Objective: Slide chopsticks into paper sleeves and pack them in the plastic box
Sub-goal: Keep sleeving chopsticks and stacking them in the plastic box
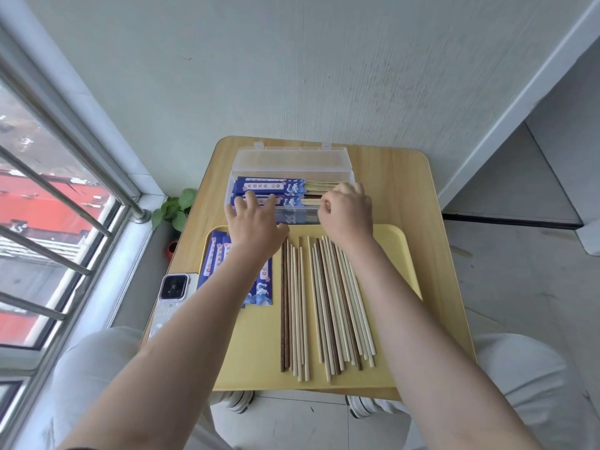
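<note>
Both hands reach over the clear plastic box [292, 164] at the back of the bench [415, 203]. The left hand [256, 227] has its fingers [250, 199] spread and straight, resting on the sleeved chopsticks [276, 190] packed in the box. The right hand [347, 212] curls its fingers at the bare ends of those chopsticks; whether it grips one cannot be told. Loose chopsticks [324, 303] and empty blue sleeves [263, 287] lie on the yellow tray [393, 241].

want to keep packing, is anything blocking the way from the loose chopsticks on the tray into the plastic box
Nothing visible blocks it. The plastic box stands open, lid tipped back, just beyond the tray. Only the left hand and right hand hover over its front edge and the sleeved pairs inside.
</note>
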Demonstrator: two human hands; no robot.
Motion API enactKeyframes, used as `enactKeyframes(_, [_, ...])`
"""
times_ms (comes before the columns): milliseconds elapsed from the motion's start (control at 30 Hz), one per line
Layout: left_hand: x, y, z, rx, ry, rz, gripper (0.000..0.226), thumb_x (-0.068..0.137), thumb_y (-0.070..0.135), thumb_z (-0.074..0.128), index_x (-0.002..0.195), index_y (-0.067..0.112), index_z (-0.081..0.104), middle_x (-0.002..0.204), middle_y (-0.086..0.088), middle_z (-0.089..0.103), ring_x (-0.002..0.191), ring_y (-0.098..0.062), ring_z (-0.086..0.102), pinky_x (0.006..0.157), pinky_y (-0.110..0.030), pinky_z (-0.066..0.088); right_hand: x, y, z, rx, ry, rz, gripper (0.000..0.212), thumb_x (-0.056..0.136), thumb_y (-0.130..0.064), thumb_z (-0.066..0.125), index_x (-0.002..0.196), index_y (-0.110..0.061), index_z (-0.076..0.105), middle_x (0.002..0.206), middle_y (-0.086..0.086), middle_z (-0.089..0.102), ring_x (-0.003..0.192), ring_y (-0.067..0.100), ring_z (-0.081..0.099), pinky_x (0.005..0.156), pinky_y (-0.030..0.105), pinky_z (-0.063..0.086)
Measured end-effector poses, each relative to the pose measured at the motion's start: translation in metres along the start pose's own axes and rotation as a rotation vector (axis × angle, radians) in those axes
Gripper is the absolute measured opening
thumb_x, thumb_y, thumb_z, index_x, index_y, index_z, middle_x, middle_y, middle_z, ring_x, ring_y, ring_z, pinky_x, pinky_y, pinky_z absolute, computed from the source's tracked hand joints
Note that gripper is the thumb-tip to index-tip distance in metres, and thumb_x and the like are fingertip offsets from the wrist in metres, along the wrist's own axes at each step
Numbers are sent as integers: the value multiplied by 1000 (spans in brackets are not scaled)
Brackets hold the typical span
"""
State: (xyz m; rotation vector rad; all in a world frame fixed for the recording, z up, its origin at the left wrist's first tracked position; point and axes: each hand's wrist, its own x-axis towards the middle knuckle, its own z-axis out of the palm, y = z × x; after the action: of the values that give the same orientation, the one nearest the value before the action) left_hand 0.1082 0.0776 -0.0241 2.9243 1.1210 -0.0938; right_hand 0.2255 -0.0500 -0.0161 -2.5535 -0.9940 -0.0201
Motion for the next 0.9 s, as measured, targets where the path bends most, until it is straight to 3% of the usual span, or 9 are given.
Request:
enactKeyframes(133, [-2, -1, -2, 26, 15, 26, 62, 94, 52, 49, 150, 30, 35, 147, -11, 39, 134, -34, 39, 116, -52, 22, -3, -7, 14, -49, -102, -38, 30, 98, -25, 49, 121, -13, 65, 114, 3, 59, 110, 24, 52, 104, 39, 33])
enactKeyframes(367, [1, 0, -5, -17, 29, 24, 54, 92, 55, 49, 139, 27, 52, 131, -6, 51, 122, -29, 48, 110, -45, 29, -3, -10, 11, -77, -141, -14, 32, 98, -27, 48, 122, -15, 66, 115, 3, 60, 108, 24, 54, 108, 43, 33])
enactKeyframes(533, [2, -4, -4, -14, 21, 54, 57, 92, 56, 47, 142, 29, 48, 130, -6, 51, 118, -28, 51, 108, -44, 31, -4, -10, 9, -79, -169, -15, 34, 97, -27, 48, 124, -16, 64, 119, 3, 60, 113, 24, 53, 112, 43, 31])
enactKeyframes(667, [-3, -11, -6, -59, -23, 60, 62, 92, 51, 52, 147, 25, 38, 141, -9, 45, 131, -30, 44, 119, -51, 20, -10, -14, 8, -45, -132, -49, 41, 95, -21, 52, 135, -12, 55, 135, 9, 52, 128, 29, 45, 116, 44, 28])
enactKeyframes(733, [-9, -13, -7, -103, -3, 65, 65, 94, 47, 52, 150, 22, 33, 149, -11, 39, 140, -30, 35, 121, -51, 15, -18, -23, 5, 28, 29, -72, 42, 91, -12, 56, 133, -9, 54, 134, 13, 51, 128, 32, 44, 110, 44, 34])
enactKeyframes(800, [-19, -12, -8, -167, 96, 74, 59, 93, 39, 53, 146, 18, 39, 151, -12, 36, 142, -30, 30, 118, -47, 20, -30, -36, 3, 82, 96, -92, 31, 91, -9, 57, 122, -8, 58, 122, 12, 56, 117, 30, 50, 98, 41, 40])
enactKeyframes(900, [-39, -12, -5, -306, 177, -14, 29, 92, 24, 53, 117, 10, 57, 122, -11, 53, 111, -31, 52, 89, -39, 40, -51, -56, 9, 152, -130, -88, 12, 96, -14, 53, 102, -12, 63, 100, 5, 62, 93, 26, 59, 71, 33, 43])
